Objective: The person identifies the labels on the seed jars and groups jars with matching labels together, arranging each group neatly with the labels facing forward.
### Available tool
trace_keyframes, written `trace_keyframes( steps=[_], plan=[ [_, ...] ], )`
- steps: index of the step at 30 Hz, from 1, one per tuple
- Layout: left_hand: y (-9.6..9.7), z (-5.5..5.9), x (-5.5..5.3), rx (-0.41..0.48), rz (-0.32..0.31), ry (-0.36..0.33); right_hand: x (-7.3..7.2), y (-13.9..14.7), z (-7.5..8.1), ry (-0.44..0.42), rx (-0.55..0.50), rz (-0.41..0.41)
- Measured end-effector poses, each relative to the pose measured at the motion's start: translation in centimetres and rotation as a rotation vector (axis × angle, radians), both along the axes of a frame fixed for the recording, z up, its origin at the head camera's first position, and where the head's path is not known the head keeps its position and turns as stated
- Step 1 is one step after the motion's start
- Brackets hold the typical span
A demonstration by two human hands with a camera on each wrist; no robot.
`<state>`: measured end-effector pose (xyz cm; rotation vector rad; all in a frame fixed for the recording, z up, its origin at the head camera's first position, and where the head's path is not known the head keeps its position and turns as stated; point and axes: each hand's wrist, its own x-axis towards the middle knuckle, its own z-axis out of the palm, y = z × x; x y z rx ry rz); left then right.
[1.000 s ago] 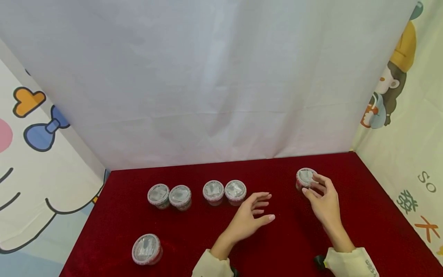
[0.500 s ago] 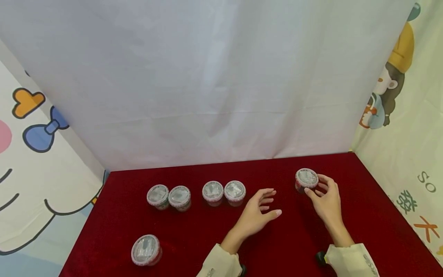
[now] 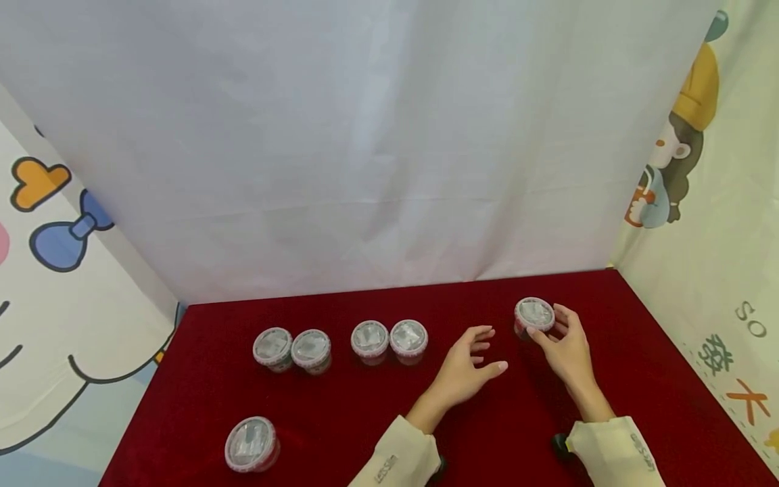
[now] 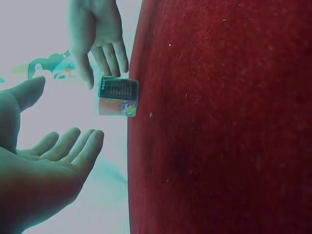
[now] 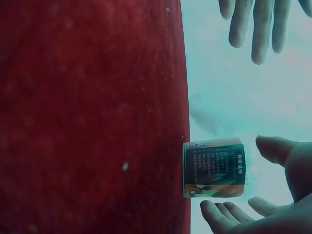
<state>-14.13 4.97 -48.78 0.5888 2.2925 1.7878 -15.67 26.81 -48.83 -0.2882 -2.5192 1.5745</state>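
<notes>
A small round tub (image 3: 534, 314) with a clear lid and white rim stands upright at the right of the red-covered table. My right hand (image 3: 567, 348) is at its right side, fingers loosely bent and thumb tip by its near edge. In the right wrist view, a gap shows between the thumb (image 5: 275, 150) and the tub (image 5: 214, 168), whose dark label faces the camera; the fingers lie close along its side, and contact is unclear. To the left, my left hand (image 3: 460, 372) hovers with fingers extended and thumb spread, holding nothing.
Two similar tubs, one (image 3: 408, 339) and its neighbour (image 3: 369, 340), stand side by side mid-table. Another pair, a tub (image 3: 312, 349) and one beside it (image 3: 272, 347), is farther left. A lone tub (image 3: 251, 443) stands front left. A white curtain (image 3: 365, 169) closes the back.
My right fingers have shifted off the lid to the tub's right side. My left hand has moved right, towards that tub. The tubs stay put; the head view has shifted slightly.
</notes>
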Motion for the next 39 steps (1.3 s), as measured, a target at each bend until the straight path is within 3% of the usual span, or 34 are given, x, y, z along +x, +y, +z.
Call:
trace_keyframes(
  steps=[28, 33, 39],
  plan=[
    [1.5, -0.3, -1.3, -0.022, 0.024, -0.025, -0.7, 0.5, -0.4, -0.039, 0.035, 0.065],
    [1.3, -0.5, -1.6, -0.024, 0.022, -0.018, -0.2, 0.4, -0.1, -0.026, 0.005, 0.13],
    [1.0, -0.6, -1.8, -0.027, 0.022, -0.015, 0.5, 0.4, 0.6, -0.012, -0.062, 0.266]
  ],
)
